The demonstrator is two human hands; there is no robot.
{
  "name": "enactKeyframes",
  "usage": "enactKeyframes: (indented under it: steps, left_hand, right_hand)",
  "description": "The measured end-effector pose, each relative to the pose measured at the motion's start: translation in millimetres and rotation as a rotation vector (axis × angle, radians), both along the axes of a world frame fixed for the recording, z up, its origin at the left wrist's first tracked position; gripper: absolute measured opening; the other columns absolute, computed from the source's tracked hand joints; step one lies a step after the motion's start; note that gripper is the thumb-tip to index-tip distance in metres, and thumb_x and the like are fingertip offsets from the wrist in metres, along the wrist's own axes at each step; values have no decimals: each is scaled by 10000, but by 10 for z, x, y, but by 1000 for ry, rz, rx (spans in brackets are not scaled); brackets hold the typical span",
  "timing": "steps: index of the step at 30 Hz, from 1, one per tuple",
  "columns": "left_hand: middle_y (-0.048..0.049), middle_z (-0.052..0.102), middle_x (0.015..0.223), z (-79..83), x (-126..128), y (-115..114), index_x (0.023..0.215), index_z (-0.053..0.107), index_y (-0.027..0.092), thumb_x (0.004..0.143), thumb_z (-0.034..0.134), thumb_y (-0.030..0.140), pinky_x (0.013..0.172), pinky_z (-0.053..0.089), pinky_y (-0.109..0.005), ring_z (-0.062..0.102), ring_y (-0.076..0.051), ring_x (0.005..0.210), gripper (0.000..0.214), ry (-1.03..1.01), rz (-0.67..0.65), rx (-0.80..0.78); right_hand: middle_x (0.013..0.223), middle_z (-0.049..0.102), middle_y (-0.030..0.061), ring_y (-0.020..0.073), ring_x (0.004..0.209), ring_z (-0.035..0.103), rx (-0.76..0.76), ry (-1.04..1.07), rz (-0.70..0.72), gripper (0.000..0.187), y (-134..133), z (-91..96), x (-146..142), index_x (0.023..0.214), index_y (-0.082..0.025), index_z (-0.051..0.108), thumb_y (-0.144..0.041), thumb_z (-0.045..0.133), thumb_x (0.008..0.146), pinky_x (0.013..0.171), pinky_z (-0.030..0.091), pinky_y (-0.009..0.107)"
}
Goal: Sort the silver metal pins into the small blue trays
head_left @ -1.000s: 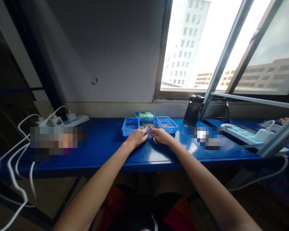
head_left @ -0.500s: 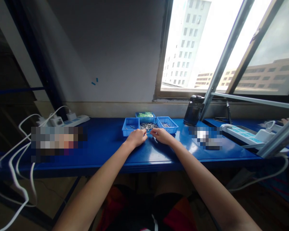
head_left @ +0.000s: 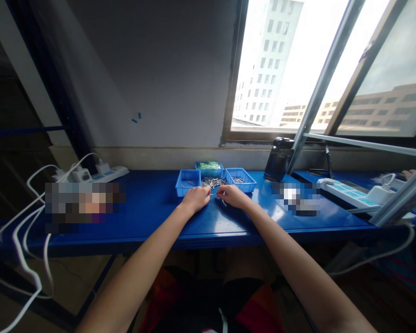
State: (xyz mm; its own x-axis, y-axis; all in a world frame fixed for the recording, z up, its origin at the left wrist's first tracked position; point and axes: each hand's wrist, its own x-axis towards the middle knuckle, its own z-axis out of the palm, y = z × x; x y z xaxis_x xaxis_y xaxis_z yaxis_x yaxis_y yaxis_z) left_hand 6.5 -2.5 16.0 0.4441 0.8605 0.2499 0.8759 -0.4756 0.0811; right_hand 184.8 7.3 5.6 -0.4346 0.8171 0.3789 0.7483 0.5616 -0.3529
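My left hand (head_left: 196, 198) and my right hand (head_left: 231, 194) rest on the blue bench (head_left: 152, 208), fingertips nearly touching, just in front of a row of small blue trays. Both hands are pinched closed on something thin between them that I cannot make out. The middle tray (head_left: 213, 181) holds several small metal pins. To its left is a nearly bare tray (head_left: 187, 181), and to its right a tray (head_left: 241, 179) with a few parts. Behind them a fourth tray (head_left: 209, 165) holds green pieces.
A black jar (head_left: 279, 158) stands by the window frame at the right. White power strips lie at the left (head_left: 100, 175) and right (head_left: 350, 193), with white cables (head_left: 24, 222) hanging off the left edge. A slanted metal bar (head_left: 319, 88) crosses the right side. Another person's hand (head_left: 411, 174) shows at far right.
None of note; both hands stay pinched together in front of the middle tray with only slight finger movement.
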Motion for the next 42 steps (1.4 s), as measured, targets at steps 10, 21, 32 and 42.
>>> enactKeyframes:
  steps: [10, 21, 32, 42]
  left_hand:
    - [-83, 637, 868, -9, 8, -4, 982, 523, 213, 857, 340, 342, 703, 436, -311, 606, -228, 813, 256, -3, 42, 18]
    - [-106, 640, 869, -6, 15, -24, 990, 516, 194, 888, 229, 360, 692, 437, -319, 609, -235, 815, 347, 16, 55, 11]
    - [-67, 642, 863, -7, 7, -1, 987, 506, 222, 828, 399, 294, 696, 445, -291, 608, -228, 826, 205, 33, 25, 5]
    - [-65, 638, 858, -17, -3, 18, 978, 488, 224, 818, 420, 270, 688, 437, -283, 607, -225, 817, 180, 30, -19, -10]
  right_hand:
    - [700, 628, 27, 106, 623, 540, -40, 36, 13, 198, 18, -17, 10, 780, -154, 602, -225, 425, 831, 595, 380, 204]
    - [691, 626, 28, 103, 635, 545, -73, 74, 23, 239, -2, 8, 2, 767, -155, 564, -213, 351, 860, 643, 389, 205]
    - [755, 630, 24, 105, 652, 537, -5, 40, 7, 105, -35, 39, -18, 773, -165, 605, -185, 503, 777, 614, 376, 201]
    - [726, 622, 8, 98, 639, 530, 21, 18, 30, 72, 4, -8, -1, 762, -167, 602, -162, 532, 746, 608, 374, 198]
